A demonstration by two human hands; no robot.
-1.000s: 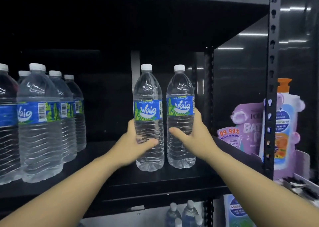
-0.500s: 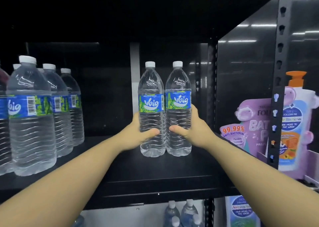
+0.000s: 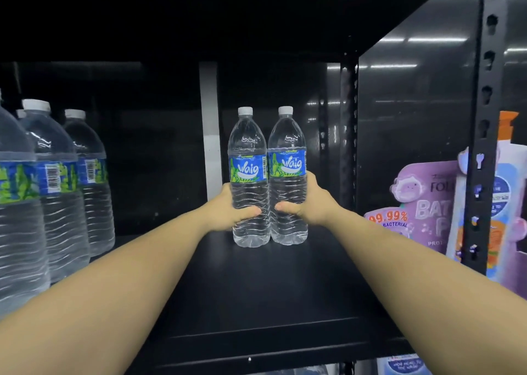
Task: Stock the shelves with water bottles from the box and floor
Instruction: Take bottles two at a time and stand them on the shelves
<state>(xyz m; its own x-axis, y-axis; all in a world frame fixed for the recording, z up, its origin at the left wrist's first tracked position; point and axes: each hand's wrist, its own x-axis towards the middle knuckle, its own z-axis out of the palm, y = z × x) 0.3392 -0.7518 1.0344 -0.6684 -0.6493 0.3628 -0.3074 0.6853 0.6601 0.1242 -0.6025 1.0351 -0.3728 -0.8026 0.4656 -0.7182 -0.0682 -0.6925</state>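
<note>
Bottles full, so likely heavy; thin ribbed plastic probably gives under squeeze, smooth and maybe slick. Best hold judged at ribbed body below label, where hands sit now. Left hand (image 3: 228,206) wraps left bottle (image 3: 248,180), thumb across front, fingers curled behind, out of sight. Right hand (image 3: 310,203) wraps right bottle (image 3: 287,177) same way. Bottles upright, touching side by side between palms, bases on shelf (image 3: 271,289) deep toward back. More bottles (image 3: 57,189) well left of left hand.
</note>
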